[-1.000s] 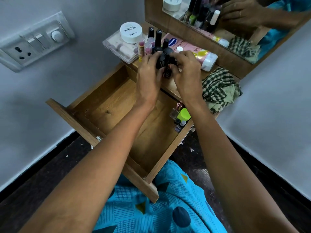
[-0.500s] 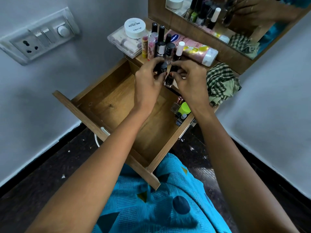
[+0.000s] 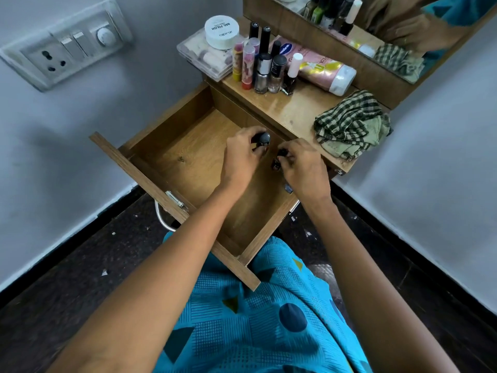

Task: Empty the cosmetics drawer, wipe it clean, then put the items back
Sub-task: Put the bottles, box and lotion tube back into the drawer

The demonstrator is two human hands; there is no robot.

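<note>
drawer (image 3: 166, 160) stands pulled out of the wooden bench (image 3: 290, 111). its bare floor shows at the left and the front, while both hands cover the back right part. the left hand (image 3: 242, 160) is down inside the drawer, fingers curled round a dark-capped bottle (image 3: 263, 138). only the rounded cap shows, and the body is hidden behind the fingers. the right hand (image 3: 304, 168) is just beside it, near the drawer's right wall, fingers pinching a small dark bottle (image 3: 277, 164). its cap is buried under the fingertips, and whether its base touches the drawer floor cannot be told. a bluish bit (image 3: 288, 188) peeks out under the right wrist, too covered to name.

on the bench behind the drawer stands a cluster of polish bottles and tubes (image 3: 269, 74), packed so close that the rear ones show only their caps. to their left a white tub (image 3: 222, 30) sits on a clear box (image 3: 199, 56), whose contents are blurred. a pink lotion bottle (image 3: 322, 71) lies on its side behind the cluster, its near end hidden by them. a checked cloth (image 3: 352, 125) lies crumpled at the bench's right edge. the mirror (image 3: 376, 30) is cut off by the top of the view. a switch plate (image 3: 64, 52) sits on the left wall. the drawer's metal handle (image 3: 161, 219) shows only in part below the front panel.
</note>
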